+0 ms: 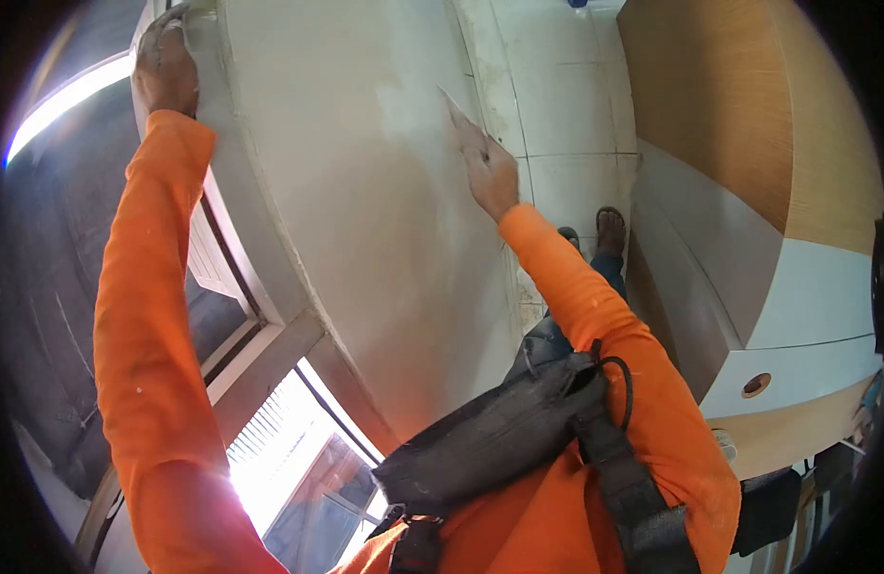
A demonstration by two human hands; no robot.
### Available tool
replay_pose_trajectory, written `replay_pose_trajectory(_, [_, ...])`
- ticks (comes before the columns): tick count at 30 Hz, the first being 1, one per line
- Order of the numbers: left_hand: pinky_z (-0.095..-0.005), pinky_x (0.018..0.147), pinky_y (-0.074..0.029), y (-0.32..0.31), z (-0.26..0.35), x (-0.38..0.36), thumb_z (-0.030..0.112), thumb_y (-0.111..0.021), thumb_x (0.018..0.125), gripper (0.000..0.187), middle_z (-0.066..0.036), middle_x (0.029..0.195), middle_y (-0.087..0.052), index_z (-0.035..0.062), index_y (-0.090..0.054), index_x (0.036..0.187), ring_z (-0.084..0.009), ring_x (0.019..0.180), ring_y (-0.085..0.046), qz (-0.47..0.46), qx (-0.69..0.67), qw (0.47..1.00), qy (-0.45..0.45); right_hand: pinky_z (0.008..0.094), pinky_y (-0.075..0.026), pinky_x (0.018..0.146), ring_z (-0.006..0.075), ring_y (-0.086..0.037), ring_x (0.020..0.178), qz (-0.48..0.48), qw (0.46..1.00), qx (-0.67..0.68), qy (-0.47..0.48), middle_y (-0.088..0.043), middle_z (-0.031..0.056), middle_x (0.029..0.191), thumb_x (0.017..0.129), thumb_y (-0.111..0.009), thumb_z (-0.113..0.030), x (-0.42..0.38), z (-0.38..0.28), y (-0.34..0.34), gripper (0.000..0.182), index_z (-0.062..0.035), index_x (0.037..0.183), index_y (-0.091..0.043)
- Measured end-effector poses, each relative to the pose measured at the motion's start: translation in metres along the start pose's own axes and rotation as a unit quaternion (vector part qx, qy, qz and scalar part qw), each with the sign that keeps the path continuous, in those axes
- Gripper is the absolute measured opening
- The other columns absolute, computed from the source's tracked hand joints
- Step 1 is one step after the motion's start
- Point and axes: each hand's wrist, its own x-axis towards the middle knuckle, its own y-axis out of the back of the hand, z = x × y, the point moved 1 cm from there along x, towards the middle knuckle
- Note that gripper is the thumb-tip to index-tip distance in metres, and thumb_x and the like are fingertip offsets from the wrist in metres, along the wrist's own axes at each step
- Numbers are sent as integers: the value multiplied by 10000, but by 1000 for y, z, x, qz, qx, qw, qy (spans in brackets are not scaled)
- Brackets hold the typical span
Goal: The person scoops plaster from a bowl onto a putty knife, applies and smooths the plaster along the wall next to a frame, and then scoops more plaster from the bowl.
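Note:
My right hand [490,174] is closed on a thin, flat, pale piece [451,103], whose pointed corner sticks out past the fingers. It lies against the smooth grey-white wall [356,191], which has whitish smears near the hand. At the upper left, my left hand [166,72] is raised to the window frame [248,206], its fingers bent around the edge. Greyish residue shows on those fingers, and their tips are partly hidden. Both arms are in orange sleeves, stretched apart along the wall.
A wood and white cabinet [719,105] stands on the right. My feet [610,230] are on pale floor tiles [571,105] between it and the wall. A black bag [499,435] hangs across my chest. Bright window panes [289,450] are at lower left.

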Motion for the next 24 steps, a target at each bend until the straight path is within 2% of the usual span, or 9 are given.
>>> replay_pose_trajectory(2, [-329,1004,-440,4,11,-2,292,-452,962,362,-84,1224,-682,195,-696,1212,-234,1178,-607,-16,-22,995,97,405,-482,920,387,-618,1088,9,997,43,59,-646,257,1166,981,-491,-272,8,-19,-16,397,-24,1267,-608])
replay_pose_trajectory(5, [-321,1015,-433,0,-1,1,289,-429,964,386,-75,1242,-675,163,-694,1215,-219,1182,-604,-15,-25,998,60,392,-481,957,372,-615,1121,-61,993,99,-28,-635,229,1229,965,-496,-189,-17,-33,-37,375,-42,1296,-597])
replay_pose_trajectory(7, [-318,1018,-430,3,-1,-3,285,-421,963,396,-75,1247,-673,144,-692,1216,-215,1184,-602,-8,-31,998,49,407,-488,947,381,-613,1107,-222,968,-121,-5,-633,215,1235,964,-476,-137,-54,-24,-53,388,-79,1333,-579])
replay_pose_trajectory(9, [-316,1025,-421,3,3,2,277,-421,957,411,-74,1247,-670,101,-686,1217,-208,1179,-600,-25,-15,996,80,444,-492,915,427,-599,1055,-142,989,1,43,-656,215,1154,970,-472,-140,-98,-20,-41,387,-88,1340,-574])
replay_pose_trajectory(13, [-308,1029,-411,4,3,1,286,-431,951,412,-79,1233,-673,105,-688,1217,-205,1174,-596,-10,-49,997,53,465,-484,893,459,-584,1040,-40,989,20,141,-647,245,1134,1007,-427,-211,-109,8,2,393,-77,1352,-559])
replay_pose_trajectory(15, [-311,1032,-409,2,1,0,298,-437,947,409,-84,1235,-671,134,-689,1225,-210,1177,-590,-10,-83,995,44,430,-480,922,446,-587,1110,-82,990,-76,-84,-617,271,1223,1034,-377,-362,-71,27,7,482,-50,1360,-549])
replay_pose_trajectory(19, [-314,1033,-408,2,-2,1,308,-446,941,408,-95,1243,-668,160,-688,1234,-220,1188,-587,-11,-55,997,54,508,-442,972,465,-600,1080,-95,979,-112,-138,-645,286,1152,989,-328,-582,29,32,-25,689,-33,1322,-578])
replay_pose_trajectory(22, [-324,1037,-407,4,3,-2,315,-447,940,414,-103,1249,-666,165,-681,1246,-237,1189,-591,-6,-24,1000,15,511,-468,936,480,-618,1003,-142,975,-70,-157,-654,284,1120,985,-340,-581,51,18,-51,666,-68,1334,-582])
replay_pose_trajectory(24, [-333,1042,-403,6,6,-2,321,-439,942,422,-115,1264,-659,161,-674,1253,-251,1196,-588,-3,-9,1000,29,489,-487,917,456,-624,1011,-189,969,-130,-88,-667,269,1092,972,-428,-508,40,-15,-62,587,-73,1338,-576])
